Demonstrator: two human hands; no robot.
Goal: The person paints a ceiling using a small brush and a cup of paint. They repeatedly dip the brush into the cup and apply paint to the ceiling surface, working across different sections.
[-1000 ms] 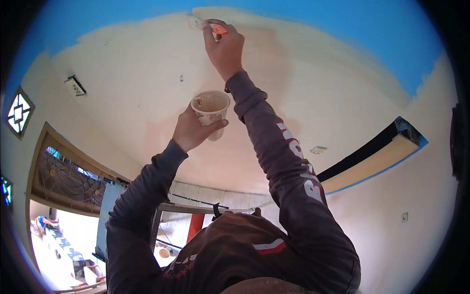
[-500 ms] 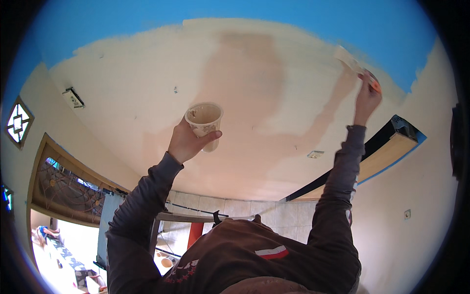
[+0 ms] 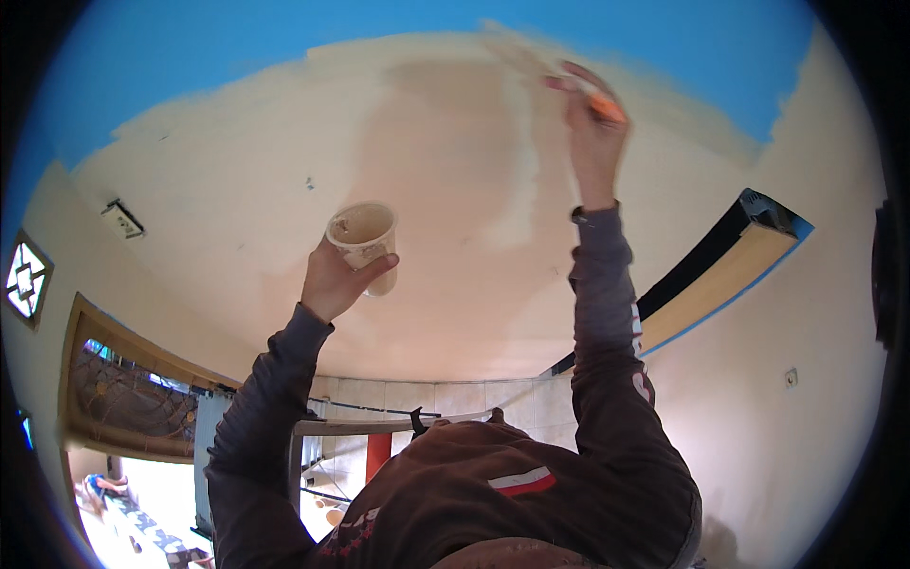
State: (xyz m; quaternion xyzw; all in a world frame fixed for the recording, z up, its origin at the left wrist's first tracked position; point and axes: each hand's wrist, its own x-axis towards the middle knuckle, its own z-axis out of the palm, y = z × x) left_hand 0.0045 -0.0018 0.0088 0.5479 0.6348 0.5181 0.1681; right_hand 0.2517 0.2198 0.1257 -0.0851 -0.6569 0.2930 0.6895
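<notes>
Up where cream paint (image 3: 284, 204) meets blue paint (image 3: 218, 52), a motion-blurred brush (image 3: 531, 60) with an orange handle (image 3: 605, 106) is pinched between the fingers of the right hand (image 3: 594, 137); whether it touches the wall (image 3: 275, 256) cannot be told. Lower down, the left hand (image 3: 332, 282) wraps round a pale, smeared cup (image 3: 358, 249), mouth up. Good work here probably means light, overlapping strokes along the ragged edge, with the cup kept steady nearby. The cream spreads broadly below the blue, patchy at their join. At right sits a long black-and-tan fixture (image 3: 720, 261); at left, a socket plate (image 3: 123, 219), a small patterned window (image 3: 28, 278) and a wood-framed panel (image 3: 137, 389).
</notes>
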